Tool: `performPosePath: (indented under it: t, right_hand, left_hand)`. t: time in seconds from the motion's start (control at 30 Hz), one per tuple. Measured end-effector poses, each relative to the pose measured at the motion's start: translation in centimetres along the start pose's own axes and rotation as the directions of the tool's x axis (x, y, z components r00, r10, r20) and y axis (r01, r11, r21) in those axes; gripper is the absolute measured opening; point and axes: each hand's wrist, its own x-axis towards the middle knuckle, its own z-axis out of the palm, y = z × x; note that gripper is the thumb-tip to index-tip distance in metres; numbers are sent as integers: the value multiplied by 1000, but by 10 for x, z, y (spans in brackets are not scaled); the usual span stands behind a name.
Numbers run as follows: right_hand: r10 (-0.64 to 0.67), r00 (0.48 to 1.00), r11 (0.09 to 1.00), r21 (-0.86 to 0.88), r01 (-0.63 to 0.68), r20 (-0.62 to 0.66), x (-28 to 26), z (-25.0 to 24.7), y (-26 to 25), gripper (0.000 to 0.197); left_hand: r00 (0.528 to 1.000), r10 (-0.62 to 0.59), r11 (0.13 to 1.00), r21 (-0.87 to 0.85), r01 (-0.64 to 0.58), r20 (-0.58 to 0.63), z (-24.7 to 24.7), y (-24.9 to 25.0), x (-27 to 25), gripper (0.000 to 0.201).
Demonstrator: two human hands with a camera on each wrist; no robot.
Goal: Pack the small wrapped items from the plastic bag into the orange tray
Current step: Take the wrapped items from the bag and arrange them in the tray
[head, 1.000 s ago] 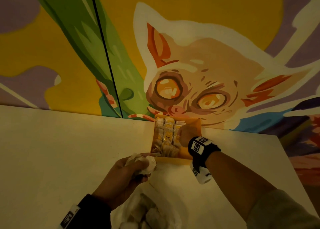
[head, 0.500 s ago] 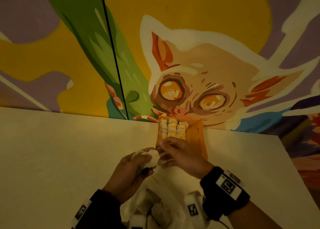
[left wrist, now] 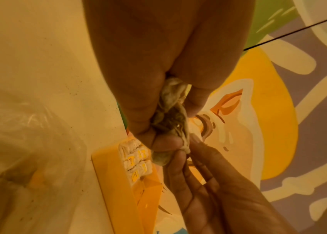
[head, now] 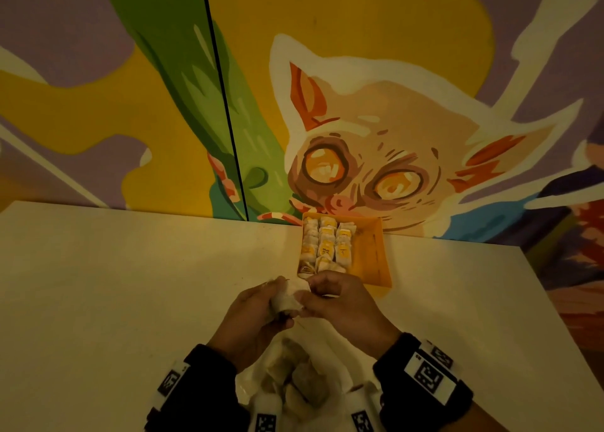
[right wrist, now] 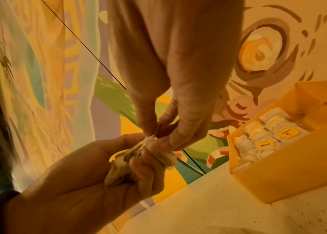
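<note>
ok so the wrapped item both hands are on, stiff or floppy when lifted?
Probably floppy: the wrapped item bunches and creases where the left hand grips it. Likely light, since the right hand pinches only its twisted end. Its thin wrapping looks easy to tear, though that is a guess.

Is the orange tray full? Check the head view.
No, wrapped items fill only the left part of the orange tray; its right side is bare.
</note>
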Motion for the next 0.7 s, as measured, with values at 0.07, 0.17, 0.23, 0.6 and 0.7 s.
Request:
performPosePath:
  t: [0.07, 0.17, 0.23, 0.6, 0.7]
  right_hand:
    - [11, 1000, 999, 41, -11, 0, -1, 0, 1, 13]
    - [29, 1000, 994, 102, -30, 8, -3, 1, 2, 13]
    - [38, 999, 991, 126, -38, 3, -4, 2, 2, 10]
    - [54, 997, 989, 137, -47, -51, -5, -5, -15, 12]
    - [18, 997, 996, 89, -11, -81, -3, -16, -20, 11]
  left_hand:
    - [999, -47, 999, -25, 47, -7, 2, 0, -2, 35]
    - [997, -71, 996, -61, 71, 4, 4, -1, -5, 33]
    - [996, -86, 993, -78, 89, 35, 5, -1, -6, 37]
    - [972, -109, 964, -216, 154, 209, 4, -6, -6, 37]
    - [977, -95, 970, -204, 133, 189, 0, -5, -3, 34]
